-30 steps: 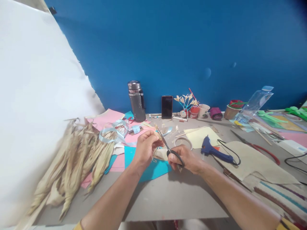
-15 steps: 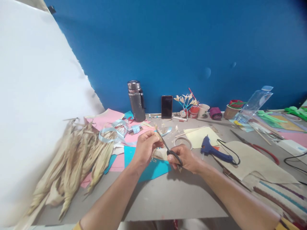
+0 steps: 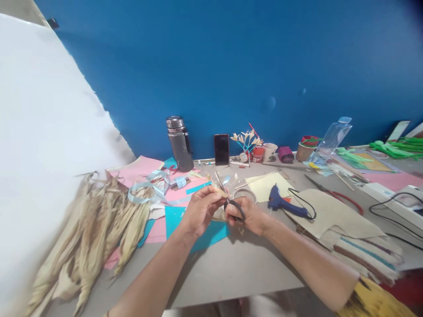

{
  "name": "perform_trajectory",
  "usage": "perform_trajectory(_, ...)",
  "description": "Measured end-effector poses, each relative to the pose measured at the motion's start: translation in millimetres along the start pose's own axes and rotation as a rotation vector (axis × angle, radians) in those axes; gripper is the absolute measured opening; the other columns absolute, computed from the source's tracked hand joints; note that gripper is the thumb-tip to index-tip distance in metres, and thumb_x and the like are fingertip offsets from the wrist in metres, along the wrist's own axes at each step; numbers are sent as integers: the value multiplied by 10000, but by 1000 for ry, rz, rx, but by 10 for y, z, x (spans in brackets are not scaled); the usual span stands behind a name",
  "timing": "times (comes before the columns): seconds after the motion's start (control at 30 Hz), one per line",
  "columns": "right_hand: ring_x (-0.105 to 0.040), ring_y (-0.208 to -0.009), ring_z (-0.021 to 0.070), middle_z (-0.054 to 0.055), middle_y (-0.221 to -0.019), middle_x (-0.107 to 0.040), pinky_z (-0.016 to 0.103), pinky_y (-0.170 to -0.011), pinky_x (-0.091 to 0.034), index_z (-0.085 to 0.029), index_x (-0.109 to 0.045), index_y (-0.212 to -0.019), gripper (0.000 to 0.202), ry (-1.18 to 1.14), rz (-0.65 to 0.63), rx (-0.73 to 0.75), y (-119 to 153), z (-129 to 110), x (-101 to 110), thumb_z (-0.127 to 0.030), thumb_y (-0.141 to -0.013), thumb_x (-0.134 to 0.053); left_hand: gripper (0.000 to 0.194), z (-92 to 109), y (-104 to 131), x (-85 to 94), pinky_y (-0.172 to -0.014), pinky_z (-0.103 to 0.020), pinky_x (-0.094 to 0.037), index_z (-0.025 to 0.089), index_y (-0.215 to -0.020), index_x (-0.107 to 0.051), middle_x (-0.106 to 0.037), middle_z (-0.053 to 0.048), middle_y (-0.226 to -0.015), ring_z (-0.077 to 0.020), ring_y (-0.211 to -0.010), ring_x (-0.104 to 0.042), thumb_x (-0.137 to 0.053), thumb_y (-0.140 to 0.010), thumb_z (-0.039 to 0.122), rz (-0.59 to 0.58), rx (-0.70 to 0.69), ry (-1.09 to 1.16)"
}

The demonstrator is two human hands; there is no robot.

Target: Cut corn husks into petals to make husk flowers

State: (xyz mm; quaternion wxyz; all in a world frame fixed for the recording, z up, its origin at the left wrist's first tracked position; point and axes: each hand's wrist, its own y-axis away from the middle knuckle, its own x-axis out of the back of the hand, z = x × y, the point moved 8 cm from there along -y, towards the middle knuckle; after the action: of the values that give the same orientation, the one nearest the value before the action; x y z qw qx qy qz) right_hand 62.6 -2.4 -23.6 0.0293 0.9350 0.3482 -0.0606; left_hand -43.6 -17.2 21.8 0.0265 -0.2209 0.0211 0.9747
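My left hand (image 3: 201,212) is closed, its thumb and fingers pinching a small pale piece of dried corn husk (image 3: 215,190). Black-handled scissors (image 3: 236,210) are in my right hand (image 3: 250,216), fingers through the loops, blades pointing up and away beside the left fingertips. Whether the blades touch the husk is too small to tell. Below the hands, another husk piece (image 3: 218,215) lies over a blue paper sheet (image 3: 208,235), partly hidden by the fingers. A pile of dried husks (image 3: 95,237) spreads at the left.
Behind stand a thermos (image 3: 180,145), a phone (image 3: 221,149) and husk flowers on blue stems (image 3: 246,143). A tape roll (image 3: 253,193), a blue glue gun (image 3: 287,206) and red-handled pliers (image 3: 346,198) lie to the right. Light blue ribbon (image 3: 135,193) curls near the pile.
The view has swung right, so the scene sits further left. My right hand with the scissors has come closer to my left hand. A blue strip now shows behind the left hand.
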Motion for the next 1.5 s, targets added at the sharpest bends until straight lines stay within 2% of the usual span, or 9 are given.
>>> perform_trajectory(0.2,-407,-461,74,31,-532,-597,224,-438,-247,-115,-649,-585,619,27,31,-70,-11,74,-6,-720,-596,-780,193,-164,38,-125,-418,-304,-492,156,-656,-592,-629,-26,-768,-146,-511,-582,-756,-663,259,-115,113,25)
perform_trajectory(0.4,-460,-499,68,48,-694,-687,207,-459,-338,-112,-722,-726,513,-45,-34,-62,-6,-6,-124,-599,-608,-830,189,-70,24,-42,-327,-245,-376,166,-612,-550,-542,14,-632,-118,-414,-508,-703,-629,276,-20,62,40)
perform_trajectory(0.7,-500,-523,82,30,-702,-698,205,-499,-387,-121,-734,-812,348,-33,275,-49,-74,-21,72,-413,-638,-813,139,147,29,114,-560,-240,-453,167,-594,-605,-622,-30,-784,-152,-707,-580,-720,-653,219,174,-139,-94)
perform_trajectory(0.83,-525,-553,114,2,-639,-653,225,-532,-378,-140,-714,-784,216,261,338,-13,-25,-33,123,-346,-725,-741,68,615,219,362,-740,-239,-471,199,-667,-675,-632,-34,-888,-178,-912,-586,-739,-688,204,520,-507,-387)
perform_trajectory(0.9,-516,-577,122,-3,-615,-626,237,-560,-350,-154,-707,-732,164,553,277,80,-9,-86,15,-312,-772,-713,57,759,250,388,-779,-245,-465,207,-686,-671,-622,-14,-820,-158,-858,-578,-717,-717,214,527,-600,-366)
perform_trajectory(1.1,-545,-702,179,54,-715,-666,291,-681,-350,-172,-673,-721,212,1077,104,310,6,19,-301,-300,-884,-626,186,588,70,237,-609,-239,-433,175,-634,-576,-551,23,-632,-111,-606,-514,-747,-650,245,294,-198,28)
perform_trajectory(1.3,-584,-734,181,59,-757,-671,295,-729,-414,-178,-600,-626,243,807,10,372,30,-55,-332,-215,-865,-582,133,730,180,38,-640,-233,-427,170,-607,-596,-549,19,-630,-101,-612,-497,-702,-667,224,300,-254,-93)
perform_trajectory(1.4,-582,-696,175,42,-731,-651,285,-664,-439,-180,-680,-792,129,440,178,297,46,-317,-133,-288,-840,-629,126,674,158,-34,-633,-231,-411,176,-590,-587,-510,28,-594,-102,-606,-473,-675,-674,210,290,-241,-104)
perform_trajectory(1.5,-507,-606,120,6,-751,-617,234,-555,-398,-182,-637,-956,281,58,330,233,67,-589,69,-371,-771,-733,110,553,65,-128,-634,-237,-404,177,-591,-586,-500,25,-590,-110,-612,-469,-653,-676,192,239,-208,-109)
